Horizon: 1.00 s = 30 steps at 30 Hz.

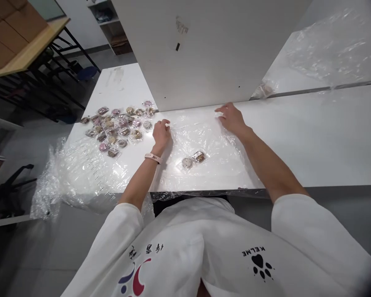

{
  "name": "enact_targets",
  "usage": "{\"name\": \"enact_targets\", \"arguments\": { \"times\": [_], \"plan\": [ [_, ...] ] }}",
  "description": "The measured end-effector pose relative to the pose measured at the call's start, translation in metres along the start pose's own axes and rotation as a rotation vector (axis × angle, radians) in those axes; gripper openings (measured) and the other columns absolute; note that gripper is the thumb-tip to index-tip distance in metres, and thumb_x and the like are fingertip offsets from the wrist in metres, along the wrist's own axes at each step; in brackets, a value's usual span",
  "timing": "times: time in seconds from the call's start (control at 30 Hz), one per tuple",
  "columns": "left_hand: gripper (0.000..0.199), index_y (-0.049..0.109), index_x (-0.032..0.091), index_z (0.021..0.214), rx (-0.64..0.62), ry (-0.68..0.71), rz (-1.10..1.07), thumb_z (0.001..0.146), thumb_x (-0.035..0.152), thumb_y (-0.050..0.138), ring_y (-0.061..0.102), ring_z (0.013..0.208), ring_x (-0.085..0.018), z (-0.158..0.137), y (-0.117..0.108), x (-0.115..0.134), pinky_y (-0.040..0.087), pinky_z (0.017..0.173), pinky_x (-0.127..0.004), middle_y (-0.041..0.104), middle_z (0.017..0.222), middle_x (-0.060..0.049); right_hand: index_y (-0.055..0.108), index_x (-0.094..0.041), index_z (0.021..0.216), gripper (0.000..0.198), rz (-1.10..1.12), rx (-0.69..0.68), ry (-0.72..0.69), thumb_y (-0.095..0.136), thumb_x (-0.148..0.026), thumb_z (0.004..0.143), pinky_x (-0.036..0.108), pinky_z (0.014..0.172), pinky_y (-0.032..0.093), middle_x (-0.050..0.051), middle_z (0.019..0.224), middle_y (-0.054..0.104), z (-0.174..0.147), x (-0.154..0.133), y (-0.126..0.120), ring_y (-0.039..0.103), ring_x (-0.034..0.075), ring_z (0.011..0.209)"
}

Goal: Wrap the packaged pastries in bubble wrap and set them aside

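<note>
A clear plastic bag [193, 134] is spread flat on the white table between my two hands, its near part hanging over the front edge. My left hand [162, 134], with a pink wristband, is closed on the bag's far left corner. At the far right corner, my right hand [231, 117] has bent fingers closed at the bag's edge; the exact grip is small and hard to see. Two small wrapped pieces, a pale round one [187, 163] and a brown one [199, 156], lie within the bag's outline. Whether they are inside or on top, I cannot tell.
Several small wrapped pieces [113, 128] are heaped to the left. Nearer, a stack of clear bags [83, 169] overhangs the table's edge. A white panel [200, 57] stands upright behind my hands. More clear plastic [336, 49] lies at the far right. Cardboard boxes [15, 29] sit on another table.
</note>
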<state>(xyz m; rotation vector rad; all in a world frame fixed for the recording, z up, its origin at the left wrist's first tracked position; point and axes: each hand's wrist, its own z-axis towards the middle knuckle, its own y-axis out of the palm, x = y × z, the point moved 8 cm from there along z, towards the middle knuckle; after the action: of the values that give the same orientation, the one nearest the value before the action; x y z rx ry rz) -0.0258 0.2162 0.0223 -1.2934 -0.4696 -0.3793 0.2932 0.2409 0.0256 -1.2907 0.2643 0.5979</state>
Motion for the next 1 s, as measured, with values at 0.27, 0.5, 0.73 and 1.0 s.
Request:
{"name": "enact_targets", "arguments": {
  "times": [0.27,0.5,0.73,1.0],
  "plan": [
    [0.034,0.056,0.024,0.124,-0.31,0.338,-0.142,0.091,0.031,0.061,0.056,0.104,-0.024,-0.126,-0.022,0.042,0.051,0.084,-0.04,0.064,0.115,-0.007,0.056,-0.027,0.138,0.046,0.164,-0.332,-0.376,0.048,-0.049,0.098,0.05,0.102,0.044,0.009,0.14,0.056,-0.115,-0.107,0.032,0.048,0.031,0.127],
    [0.028,0.061,0.021,0.112,-0.469,0.447,-0.057,0.086,0.013,0.061,0.053,0.098,-0.024,-0.141,0.022,0.062,0.048,0.082,-0.039,0.059,0.104,-0.008,0.067,-0.024,0.12,0.033,0.194,-0.421,-0.336,0.06,-0.036,0.091,0.046,0.092,0.044,0.01,0.112,0.065,-0.125,-0.114,0.058,0.051,0.03,0.107],
    [0.028,0.058,0.025,0.12,-0.333,0.516,-0.221,0.092,0.024,0.061,0.053,0.107,-0.024,-0.155,-0.029,0.076,0.049,0.085,-0.039,0.056,0.115,-0.009,0.065,-0.026,0.121,0.036,0.179,-0.217,-0.285,0.06,-0.045,0.091,0.045,0.092,0.042,0.009,0.11,0.064,-0.139,-0.111,-0.003,0.051,0.029,0.106],
    [0.046,0.052,0.027,0.136,-0.458,0.632,-0.035,0.094,0.044,0.059,0.045,0.13,-0.033,-0.206,0.006,0.067,0.041,0.104,-0.051,0.05,0.142,-0.015,0.052,-0.028,0.141,0.052,0.064,-0.192,-0.235,0.056,-0.049,0.093,0.051,0.1,0.041,0.013,0.133,0.056,-0.19,-0.096,0.009,0.048,0.033,0.122]
  ]
}}
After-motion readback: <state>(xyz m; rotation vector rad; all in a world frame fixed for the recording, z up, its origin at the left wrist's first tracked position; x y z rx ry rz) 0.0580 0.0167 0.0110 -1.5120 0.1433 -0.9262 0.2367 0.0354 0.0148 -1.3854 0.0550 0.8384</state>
